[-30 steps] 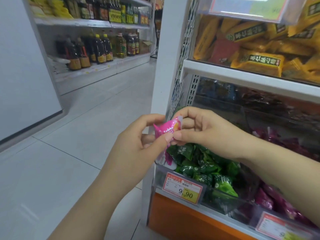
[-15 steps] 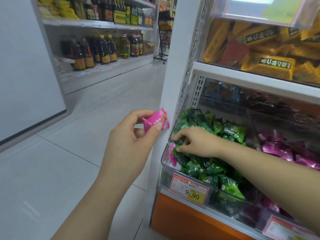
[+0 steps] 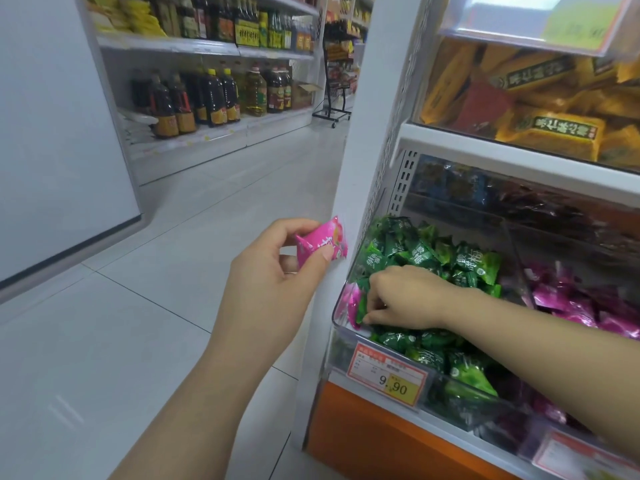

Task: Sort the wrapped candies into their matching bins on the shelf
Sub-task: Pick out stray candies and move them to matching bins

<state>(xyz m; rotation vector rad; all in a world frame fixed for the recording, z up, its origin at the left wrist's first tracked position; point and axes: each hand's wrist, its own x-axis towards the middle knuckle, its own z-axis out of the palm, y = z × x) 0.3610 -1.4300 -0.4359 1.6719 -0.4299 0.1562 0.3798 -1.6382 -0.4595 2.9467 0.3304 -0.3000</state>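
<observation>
The left hand (image 3: 273,271) is raised in front of the shelf's white end post, pinching a pink candy (image 3: 320,244) between the thumb and curled fingers; the wrapper stands clear of the bins, just left of the post. The right hand (image 3: 401,299) reaches into the clear bin (image 3: 337,320) of green candies (image 3: 415,254), palm down, its fingers bent into the front left corner; there a stray pink candy (image 3: 353,303) lies against the bin wall, touching or just beside the fingertips; whether this hand grasps anything I cannot tell. In the next compartment to the right sit more pink candies (image 3: 571,306); a price tag (image 3: 388,375) reading 9.90 hangs on the front of the green bin. The shelf above carries yellow packets (image 3: 554,129); across the tiled floor (image 3: 173,254), dark bottles (image 3: 207,98) stand on another shelf.
</observation>
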